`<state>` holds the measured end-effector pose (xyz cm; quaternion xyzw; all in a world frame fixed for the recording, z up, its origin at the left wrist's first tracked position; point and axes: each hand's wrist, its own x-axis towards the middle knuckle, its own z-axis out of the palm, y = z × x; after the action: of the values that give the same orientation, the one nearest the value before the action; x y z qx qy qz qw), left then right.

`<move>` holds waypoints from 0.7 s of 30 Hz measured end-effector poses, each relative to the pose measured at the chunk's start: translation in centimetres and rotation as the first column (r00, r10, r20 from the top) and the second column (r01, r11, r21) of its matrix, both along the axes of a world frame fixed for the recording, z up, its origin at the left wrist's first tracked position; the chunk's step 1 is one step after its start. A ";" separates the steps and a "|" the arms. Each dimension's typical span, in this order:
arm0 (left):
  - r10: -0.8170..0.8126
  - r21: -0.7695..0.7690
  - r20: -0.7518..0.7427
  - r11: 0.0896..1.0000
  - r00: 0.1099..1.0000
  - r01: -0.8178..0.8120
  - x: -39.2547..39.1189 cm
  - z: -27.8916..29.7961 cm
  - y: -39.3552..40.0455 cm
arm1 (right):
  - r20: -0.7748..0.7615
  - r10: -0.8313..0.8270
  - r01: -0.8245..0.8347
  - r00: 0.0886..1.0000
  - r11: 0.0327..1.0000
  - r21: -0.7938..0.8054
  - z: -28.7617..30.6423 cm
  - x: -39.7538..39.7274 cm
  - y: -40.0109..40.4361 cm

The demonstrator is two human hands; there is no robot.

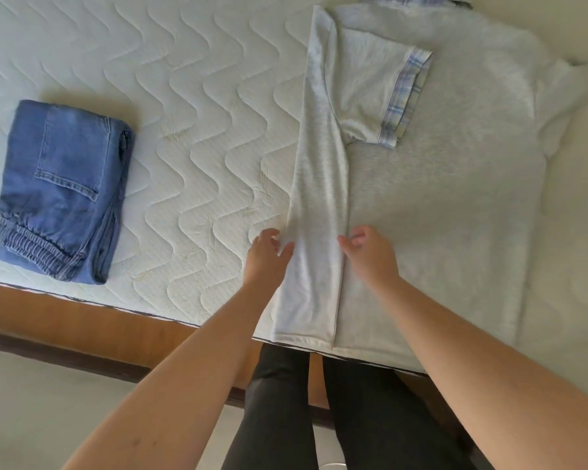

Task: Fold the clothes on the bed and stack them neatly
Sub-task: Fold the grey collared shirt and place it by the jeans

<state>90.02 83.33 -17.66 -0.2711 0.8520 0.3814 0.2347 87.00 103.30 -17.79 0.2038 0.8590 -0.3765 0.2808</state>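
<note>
**Shirt Fold: Left Side Panel Turned In**

A light grey shirt (438, 198) lies flat on the bed (190, 106), toward the right side of the mattress, with its hem at the near edge and its collar at the far edge. The shirt's left side panel is folded inward over the body, forming a long strip that runs from the hem to the shoulder. The short sleeve (374, 96), trimmed with a blue plaid cuff, is turned in and lies across the chest area. The opposite sleeve extends outward to the right, unfolded.

The left hand (267, 257) rests at the outer folded edge of the strip. Its fingers (275, 244) are relaxed and slightly spread, touching the cloth without gripping it.

The right hand (370, 252) sits at the inner edge of the strip. Its fingers are curled, with the thumb and forefinger appearing to pinch the fabric edge.

A pair of folded blue jeans (62, 195) lies on the left part of the bed, well apart from the shirt, pocket side up.

The wooden bed frame (82, 320) runs along the near edge. The person's dark-trousered legs (319, 412) stand against it.
</note>
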 end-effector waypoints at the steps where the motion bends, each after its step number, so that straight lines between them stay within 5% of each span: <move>1: 0.050 0.022 0.020 0.998 0.999 -0.050 -2.0 -0.2 0.2 | 0.005 -0.026 0.026 1.000 0.999 -0.019 -0.1 -1.7 -0.2; 5: 0.089 0.018 0.032 0.996 0.996 -0.089 -7.2 -0.7 0.5 | 0.034 -0.042 0.043 0.999 0.999 -0.025 -0.8 -6.4 -1.2; 11: -0.096 -0.085 0.219 0.990 0.971 0.117 -9.8 -0.4 -0.8 | 0.096 0.119 -0.131 0.988 0.983 0.131 -0.8 -7.7 -0.6; 16: -0.146 -0.001 0.048 0.989 0.988 0.146 -14.6 0.1 -1.5 | -0.104 -0.110 0.120 0.988 0.988 0.097 -0.1 -11.4 1.5; 21: -0.275 -0.108 -0.175 0.960 0.945 0.260 -25.7 0.0 -1.0 | -0.293 -0.302 0.321 0.907 0.947 0.018 -0.7 -18.8 3.9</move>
<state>64.30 82.38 -17.62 -0.1252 0.9145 0.3339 0.1909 68.20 107.16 -18.50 0.2909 0.8589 -0.4132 0.0831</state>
